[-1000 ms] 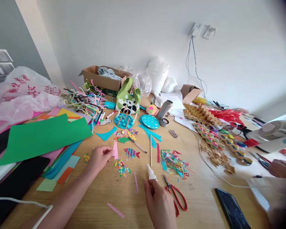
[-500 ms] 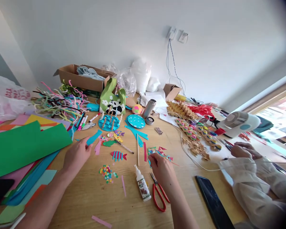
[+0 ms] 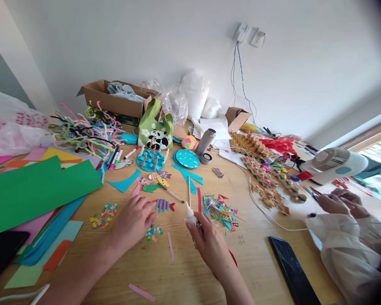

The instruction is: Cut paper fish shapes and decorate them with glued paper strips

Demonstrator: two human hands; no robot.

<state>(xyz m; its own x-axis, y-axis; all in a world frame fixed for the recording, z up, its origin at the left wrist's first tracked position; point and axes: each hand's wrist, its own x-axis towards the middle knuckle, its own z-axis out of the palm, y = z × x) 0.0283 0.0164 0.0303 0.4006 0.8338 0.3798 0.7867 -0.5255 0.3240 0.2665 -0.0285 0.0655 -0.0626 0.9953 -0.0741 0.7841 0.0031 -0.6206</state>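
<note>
The wooden table (image 3: 184, 292) fills the lower half of the frame, with a broad sheet of green paper (image 3: 41, 195) at left. Just left of lower centre, my left hand (image 3: 136, 222) is palm down, fingers bent at the head end of the fish; I cannot tell whether they pinch anything. Near lower centre, my right hand (image 3: 208, 235) is wrapped around a glue bottle (image 3: 191, 215), its white nozzle tilted up and left. I judge the bottle light and squeezable, best held round its body, clear of the tip. The striped paper fish (image 3: 164, 205) lies flat at centre: probably thin, easily creased, and best taken by its edges. Smallest are the loose paper dots (image 3: 154, 234) below it, likely to scatter or stick to fingertips.
</note>
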